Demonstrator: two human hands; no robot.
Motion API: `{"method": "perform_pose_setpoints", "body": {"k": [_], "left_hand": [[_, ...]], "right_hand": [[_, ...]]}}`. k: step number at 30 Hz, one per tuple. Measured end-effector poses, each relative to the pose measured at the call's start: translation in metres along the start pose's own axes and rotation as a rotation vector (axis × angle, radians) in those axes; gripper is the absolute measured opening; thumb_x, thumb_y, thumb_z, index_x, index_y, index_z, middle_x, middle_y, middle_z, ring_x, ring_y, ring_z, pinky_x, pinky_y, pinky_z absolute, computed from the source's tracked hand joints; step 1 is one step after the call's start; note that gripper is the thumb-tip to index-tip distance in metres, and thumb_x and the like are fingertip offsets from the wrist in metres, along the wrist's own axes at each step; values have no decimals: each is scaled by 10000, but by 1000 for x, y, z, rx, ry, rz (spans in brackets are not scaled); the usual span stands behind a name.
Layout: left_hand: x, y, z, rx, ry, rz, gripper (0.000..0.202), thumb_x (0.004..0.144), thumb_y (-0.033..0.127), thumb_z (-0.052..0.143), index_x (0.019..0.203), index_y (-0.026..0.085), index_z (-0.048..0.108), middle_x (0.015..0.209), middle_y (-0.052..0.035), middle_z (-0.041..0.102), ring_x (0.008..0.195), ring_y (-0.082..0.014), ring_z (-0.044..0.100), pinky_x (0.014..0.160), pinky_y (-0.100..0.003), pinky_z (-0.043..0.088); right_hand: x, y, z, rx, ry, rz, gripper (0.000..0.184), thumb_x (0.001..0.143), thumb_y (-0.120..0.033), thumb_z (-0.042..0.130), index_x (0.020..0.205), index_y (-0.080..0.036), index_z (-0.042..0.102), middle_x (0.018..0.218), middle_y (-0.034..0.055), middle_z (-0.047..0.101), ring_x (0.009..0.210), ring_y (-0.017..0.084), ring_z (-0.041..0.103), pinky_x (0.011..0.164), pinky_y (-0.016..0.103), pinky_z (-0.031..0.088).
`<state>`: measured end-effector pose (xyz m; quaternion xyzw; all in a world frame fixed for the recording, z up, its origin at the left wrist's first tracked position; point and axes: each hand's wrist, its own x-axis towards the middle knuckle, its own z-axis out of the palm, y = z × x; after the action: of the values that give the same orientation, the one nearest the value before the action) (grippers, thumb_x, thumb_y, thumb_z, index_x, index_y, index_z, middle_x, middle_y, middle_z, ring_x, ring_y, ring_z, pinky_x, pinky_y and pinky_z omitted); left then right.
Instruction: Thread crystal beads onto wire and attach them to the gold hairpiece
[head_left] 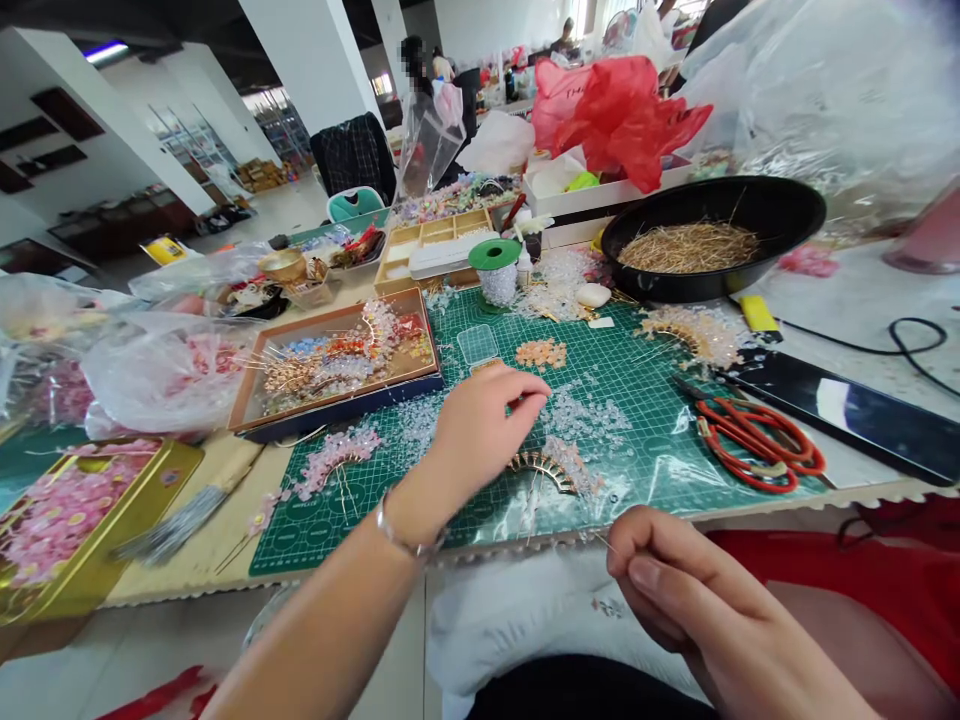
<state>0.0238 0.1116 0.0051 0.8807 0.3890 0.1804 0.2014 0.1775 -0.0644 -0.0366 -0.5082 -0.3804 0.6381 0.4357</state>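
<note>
"Hands first: what are yours doing?"

"My left hand (480, 435) hangs over the green cutting mat (360, 520), its fingertips (525, 385) pinched together (whatever sits between them is too small for me to make out). A silver bangle (401, 530) circles that wrist. My right hand (675, 590) is nearer me, past the mat's near edge, pinching a thin wire (604, 538)."

"And the beaded piece?"

"A gold fan-shaped frame (547, 470) lies flat on the mat, just below my left hand, with clear beads bunched against its right end. A pink-beaded frame (334, 465) lies to its left, and a pale beaded frame (690, 335) sits toward the far right of the mat."

"What's around them?"

"Loose clear beads (585, 415) are scattered over the mat. Red-handled pliers (757, 445) lie to the right, a spool of green wire (495, 270) stands at the far edge, and a black basin of straw (705, 240) sits beyond it. On the left is a wood-framed tray (334, 365) of beaded pieces."
</note>
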Motion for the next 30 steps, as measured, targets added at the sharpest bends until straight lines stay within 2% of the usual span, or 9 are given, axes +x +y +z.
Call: {"method": "perform_pose_setpoints", "body": {"k": [4,8,17,20,22,25,26,28,30], "left_hand": [[58,-23,27,145,-169,-10,208,889,189,564,794,181,749,803,-57,715,801,-219,638,733,-322,453],[85,-26,48,237,-250,-54,216,864,235,589,721,149,726,719,-86,675,708,-236,634,673,-334,456],[85,-16,59,214,-255,-84,155,794,139,616,658,135,690,742,-124,663,826,-290,641,741,-382,458],[80,-15,47,105,-211,-101,198,807,130,597,619,138,657,695,-104,639,759,-247,607,724,-373,448],[72,-11,31,17,-156,-99,196,869,186,558,717,147,675,752,-85,652,747,-204,583,714,-343,447],[39,3,10,-312,-58,-119,240,961,333,469,962,175,649,838,-38,632,689,-122,526,631,-255,421],[24,10,7,-683,-24,-183,219,939,356,522,930,167,632,794,-21,593,641,-101,478,574,-228,375],[-11,24,9,-1308,-88,-344,228,844,365,671,789,158,594,722,11,520,582,-69,407,494,-195,269],[-44,35,18,-1614,-161,-510,262,805,349,728,738,137,588,711,7,513,588,-57,419,478,-177,239]], "right_hand": [[5,-5,-6,-119,31,-5,324,972,-516,487,862,-252,638,715,-12,486,631,152,415,572,246,386],[12,-14,-11,-267,65,-11,405,927,-610,503,787,-245,610,723,2,525,663,167,481,594,243,439],[22,-19,-7,-252,32,11,443,926,-661,480,822,-243,585,712,-15,479,651,157,441,580,240,409],[18,-17,-4,-165,35,25,459,923,-686,485,850,-241,574,648,-49,398,575,132,342,514,226,341],[13,-16,-3,-128,70,7,481,909,-701,503,806,-234,561,626,-55,380,557,126,313,498,225,318],[8,-16,-1,-76,150,-56,485,907,-667,547,714,-221,535,615,-50,383,551,122,314,492,225,325],[7,-16,1,-55,169,-78,481,906,-651,563,698,-219,529,609,-51,378,547,120,310,487,224,325],[7,-16,5,-25,194,-115,481,904,-631,586,673,-215,517,599,-51,372,541,117,299,475,220,317],[6,-14,11,-11,205,-146,486,905,-618,595,651,-213,510,582,-50,373,535,116,288,471,221,308]]}}
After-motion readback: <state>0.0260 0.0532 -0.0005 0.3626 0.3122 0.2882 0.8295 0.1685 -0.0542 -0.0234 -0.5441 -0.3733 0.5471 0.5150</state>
